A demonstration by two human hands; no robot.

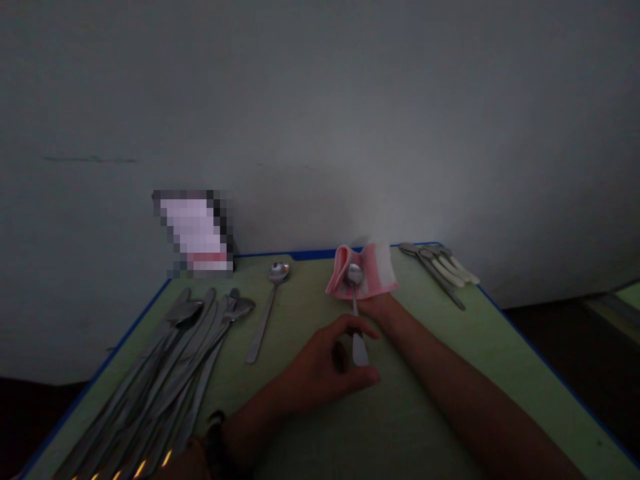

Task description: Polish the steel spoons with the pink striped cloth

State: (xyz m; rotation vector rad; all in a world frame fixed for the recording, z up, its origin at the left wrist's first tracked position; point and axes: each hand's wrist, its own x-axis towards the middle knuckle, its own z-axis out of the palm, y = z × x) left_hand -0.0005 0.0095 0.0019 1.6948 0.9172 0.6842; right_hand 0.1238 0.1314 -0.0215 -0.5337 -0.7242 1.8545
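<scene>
My left hand [325, 363] pinches the white handle of a small spoon [356, 313] between thumb and fingers. The spoon's bowl rests in a pink and white cloth [373, 270]. My right hand [373, 300] is wrapped in that cloth and cups it around the bowl; its fingers are hidden under the fabric. Both hands meet near the middle of the far side of the green table [450, 360].
A large pile of steel cutlery [165, 373] lies at the left. A single long spoon [267, 307] lies beside it. Several white-handled pieces [443, 267] lie at the far right corner. A blurred pink-white object [195, 233] stands against the wall.
</scene>
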